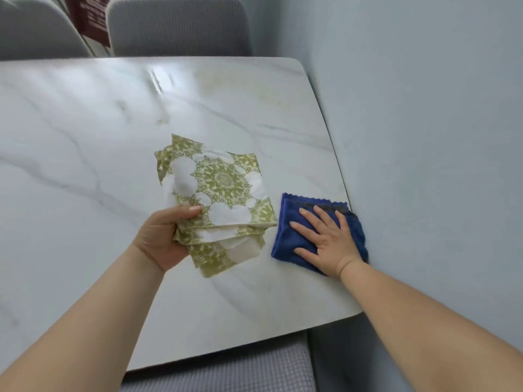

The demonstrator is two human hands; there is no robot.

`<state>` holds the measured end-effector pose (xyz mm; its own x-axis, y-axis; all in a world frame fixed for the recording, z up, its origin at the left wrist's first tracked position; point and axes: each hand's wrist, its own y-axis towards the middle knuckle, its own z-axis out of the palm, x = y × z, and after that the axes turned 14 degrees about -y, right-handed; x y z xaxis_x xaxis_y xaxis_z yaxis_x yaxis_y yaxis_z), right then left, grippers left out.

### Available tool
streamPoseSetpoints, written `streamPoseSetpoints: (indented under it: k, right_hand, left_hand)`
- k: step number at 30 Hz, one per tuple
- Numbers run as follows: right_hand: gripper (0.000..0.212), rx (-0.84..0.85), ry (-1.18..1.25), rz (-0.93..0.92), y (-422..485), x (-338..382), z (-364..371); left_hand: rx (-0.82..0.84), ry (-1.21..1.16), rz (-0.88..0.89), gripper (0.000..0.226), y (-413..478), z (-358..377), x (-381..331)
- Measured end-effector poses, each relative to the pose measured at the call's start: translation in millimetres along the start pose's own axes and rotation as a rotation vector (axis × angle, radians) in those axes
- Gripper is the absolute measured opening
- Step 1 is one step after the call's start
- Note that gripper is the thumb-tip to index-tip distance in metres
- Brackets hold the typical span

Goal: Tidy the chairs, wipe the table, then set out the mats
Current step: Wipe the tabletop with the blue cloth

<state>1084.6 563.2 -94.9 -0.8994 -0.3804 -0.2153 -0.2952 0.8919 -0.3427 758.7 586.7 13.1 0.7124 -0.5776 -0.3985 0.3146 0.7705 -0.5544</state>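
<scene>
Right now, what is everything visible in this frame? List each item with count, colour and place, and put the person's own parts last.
table: one, white marble look with grey veins, fills most of the view, its right edge against the wall.
mats: a stack, count unclear, green and white floral pattern, held over the table's middle.
cloth: one, dark blue, folded, flat on the table by the wall.
chairs: two grey backs at the far side, one grey seat at the near edge.
wall: one, pale blue-grey, right side.
dark red object: one, behind the far chairs, unclear what.
left hand: grips the mats' near corner.
right hand: pressed flat on the cloth, fingers spread.
</scene>
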Motion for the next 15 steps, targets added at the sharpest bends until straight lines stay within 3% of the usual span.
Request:
streamPoseSetpoints:
  k: [5, 11, 13, 15]
  right_hand:
    - [0.072, -0.011, -0.057, -0.051, 58.2, -22.7, -20.7]
    - [0.072, -0.047, -0.081, -0.090, 124.9, -38.2, -39.0]
    - [0.073, -0.062, -0.085, -0.094, 142.7, -41.4, -43.5]
    - [0.072, -0.066, -0.095, -0.110, 157.0, -44.1, -45.8]
  left_hand:
    - [-0.295, 0.387, -0.083, 0.087, 3.9, -43.1, -7.0]
    - [-0.795, 1.315, 0.192, 0.084, 24.3, -63.4, -16.0]
    - [-0.849, 1.505, 0.242, 0.075, 37.4, -57.6, -18.0]
    - [-0.803, 1.567, 0.323, 0.063, 59.1, -44.8, -18.7]
